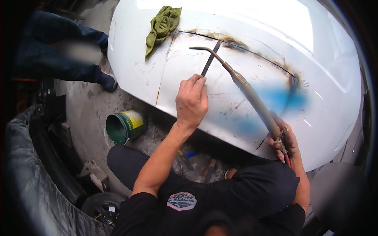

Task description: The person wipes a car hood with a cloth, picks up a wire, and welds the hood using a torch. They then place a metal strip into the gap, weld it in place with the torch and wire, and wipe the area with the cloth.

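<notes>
My left hand (191, 101) is closed round a flat dark metal strip (211, 59), whose far end meets the scorched seam (236, 44) in a white car panel (185, 67). In my right hand (284, 138) is a brass gas torch (252, 94), gripped near its valve knobs. Its bent tip points left, over the panel and close to the strip. No flame shows at the tip. Brown and black burn marks run along the seam, and a blue patch (289, 98) colours the panel right of the torch. A red hose (287, 159) leaves the torch's lower end.
A crumpled green cloth (162, 29) lies on the panel's upper left. On the floor, a green bucket (117, 129) lies tipped beside my knee, near a blue object (191, 154). Another person's legs (59, 51) stand at the left. A wheel (103, 206) sits lower left.
</notes>
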Demonstrator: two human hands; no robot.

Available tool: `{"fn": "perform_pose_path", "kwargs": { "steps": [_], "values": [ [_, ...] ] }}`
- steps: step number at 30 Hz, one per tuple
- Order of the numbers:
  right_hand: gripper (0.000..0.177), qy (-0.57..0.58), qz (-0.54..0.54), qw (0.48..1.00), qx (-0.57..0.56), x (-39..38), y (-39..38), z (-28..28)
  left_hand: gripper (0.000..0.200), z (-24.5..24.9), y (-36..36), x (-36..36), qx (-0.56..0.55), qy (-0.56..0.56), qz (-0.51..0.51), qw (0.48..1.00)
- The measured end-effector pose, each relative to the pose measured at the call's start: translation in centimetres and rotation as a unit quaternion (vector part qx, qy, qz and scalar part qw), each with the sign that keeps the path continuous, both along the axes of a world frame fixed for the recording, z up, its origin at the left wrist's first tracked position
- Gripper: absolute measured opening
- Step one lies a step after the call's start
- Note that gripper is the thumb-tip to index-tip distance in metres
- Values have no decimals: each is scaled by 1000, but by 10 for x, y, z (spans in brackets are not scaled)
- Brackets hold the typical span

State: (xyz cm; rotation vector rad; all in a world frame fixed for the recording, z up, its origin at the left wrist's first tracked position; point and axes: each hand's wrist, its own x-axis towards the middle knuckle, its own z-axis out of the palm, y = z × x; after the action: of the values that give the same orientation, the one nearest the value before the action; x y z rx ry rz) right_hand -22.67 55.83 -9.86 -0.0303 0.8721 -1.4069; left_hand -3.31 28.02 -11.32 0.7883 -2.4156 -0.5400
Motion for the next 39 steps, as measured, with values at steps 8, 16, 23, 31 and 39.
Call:
{"fn": "perform_pose_path", "kwargs": {
  "steps": [8,16,23,31,39],
  "values": [
    [105,-4,25,1000,8,2,16,-14,23,-8,6,10,-29,-20,-7,999],
    [102,-29,8,998,46,8,22,-15,25,-13,4,13,-44,-18,-26,999],
    [97,-126,-45,988,74,28,21,-15,27,-3,7,15,-24,-36,-41,998],
    [91,-189,-66,979,43,39,21,-13,20,73,-75,-5,-148,29,-69,986],
    [94,-178,-52,982,27,38,25,-19,65,38,-284,-83,16,-310,-21,950]
  ]
}}
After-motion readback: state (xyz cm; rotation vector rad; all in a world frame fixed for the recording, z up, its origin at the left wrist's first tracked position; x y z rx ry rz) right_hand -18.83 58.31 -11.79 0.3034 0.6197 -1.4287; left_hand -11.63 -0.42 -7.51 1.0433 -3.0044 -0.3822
